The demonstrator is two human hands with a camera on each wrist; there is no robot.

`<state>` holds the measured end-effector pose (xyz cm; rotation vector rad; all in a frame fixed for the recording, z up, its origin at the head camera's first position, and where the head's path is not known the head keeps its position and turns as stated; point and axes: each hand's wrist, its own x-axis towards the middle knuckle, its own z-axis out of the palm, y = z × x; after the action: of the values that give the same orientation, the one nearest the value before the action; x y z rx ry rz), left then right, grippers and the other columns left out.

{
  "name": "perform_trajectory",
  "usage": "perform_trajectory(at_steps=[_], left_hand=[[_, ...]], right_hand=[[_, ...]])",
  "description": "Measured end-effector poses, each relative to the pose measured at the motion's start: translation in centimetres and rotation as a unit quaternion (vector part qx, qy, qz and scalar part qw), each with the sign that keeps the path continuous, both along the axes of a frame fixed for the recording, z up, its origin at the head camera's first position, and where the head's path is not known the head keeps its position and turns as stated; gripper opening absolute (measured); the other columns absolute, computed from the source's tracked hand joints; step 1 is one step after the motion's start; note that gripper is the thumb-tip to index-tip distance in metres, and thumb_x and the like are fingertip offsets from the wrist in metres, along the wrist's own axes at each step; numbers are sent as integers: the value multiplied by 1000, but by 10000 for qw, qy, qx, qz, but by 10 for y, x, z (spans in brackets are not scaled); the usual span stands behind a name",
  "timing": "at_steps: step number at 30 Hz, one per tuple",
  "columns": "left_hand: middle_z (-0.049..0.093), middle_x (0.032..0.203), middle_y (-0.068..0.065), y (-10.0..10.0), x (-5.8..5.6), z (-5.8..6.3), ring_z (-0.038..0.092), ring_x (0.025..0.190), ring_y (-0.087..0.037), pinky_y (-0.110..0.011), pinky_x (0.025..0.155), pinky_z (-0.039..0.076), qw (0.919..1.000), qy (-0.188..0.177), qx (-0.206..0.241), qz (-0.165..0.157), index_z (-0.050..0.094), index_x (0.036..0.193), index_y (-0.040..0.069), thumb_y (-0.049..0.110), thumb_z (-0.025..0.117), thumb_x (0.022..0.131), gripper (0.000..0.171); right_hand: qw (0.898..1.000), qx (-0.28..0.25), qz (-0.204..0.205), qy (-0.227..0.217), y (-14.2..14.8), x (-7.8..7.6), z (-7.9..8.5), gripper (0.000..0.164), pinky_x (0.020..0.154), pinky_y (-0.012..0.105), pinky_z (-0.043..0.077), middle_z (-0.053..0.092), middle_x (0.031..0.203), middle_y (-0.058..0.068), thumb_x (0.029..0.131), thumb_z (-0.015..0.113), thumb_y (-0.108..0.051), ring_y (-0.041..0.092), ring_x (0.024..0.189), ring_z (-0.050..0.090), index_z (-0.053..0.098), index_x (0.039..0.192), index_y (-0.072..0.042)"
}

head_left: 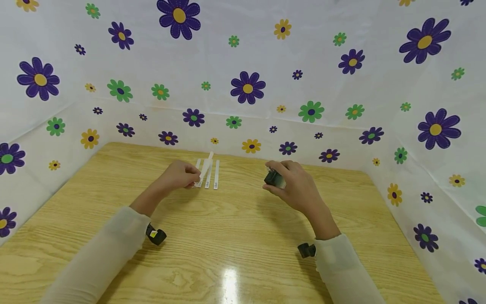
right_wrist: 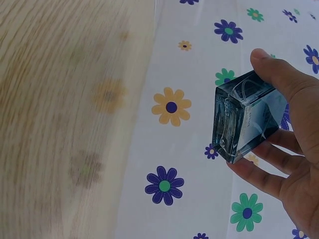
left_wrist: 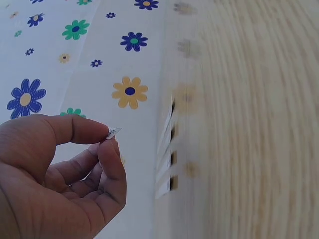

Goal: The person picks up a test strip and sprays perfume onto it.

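My left hand pinches a narrow white paper strip between thumb and index finger, above other strips on the table. Only a short end of this strip shows in the left wrist view. Several similar white strips with small dark print at their near ends lie side by side, just right of that hand. Off to the right, my right hand grips a square-edged, blue-tinted glass perfume bottle above the table. Its thick glass base faces the right wrist camera; the bottle's top is hidden.
The wooden table has a light grain and a bright reflection near its front. A white cloth with purple, green and yellow flowers closes off the back and both sides. Small black devices sit at both wrists.
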<state>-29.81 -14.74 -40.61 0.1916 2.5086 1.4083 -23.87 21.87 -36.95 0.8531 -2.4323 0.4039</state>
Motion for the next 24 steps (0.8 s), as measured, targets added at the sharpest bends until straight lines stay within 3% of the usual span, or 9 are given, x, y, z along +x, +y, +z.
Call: perform_trajectory(at_steps=[14,24], left_hand=[[68,95,-18,32,17,12,59,75,-18,-33,74,56,9978,206,327,-532,68,118,-8,9,65,96,28],[68,90,-14,50,24,16,59,74,-19,-32,71,56,9949,334,446,-837,71,109,-2,9,66,94,19]], right_hand=[[10000,8,-49,-42,-1,0,1,63,76,49,59,67,117,16,81,88,-36,33,103,66,63,135,-15],[10000,23,-50,16,-1,-1,-1,64,75,48,59,68,115,15,81,89,-37,33,102,65,64,135,-14]])
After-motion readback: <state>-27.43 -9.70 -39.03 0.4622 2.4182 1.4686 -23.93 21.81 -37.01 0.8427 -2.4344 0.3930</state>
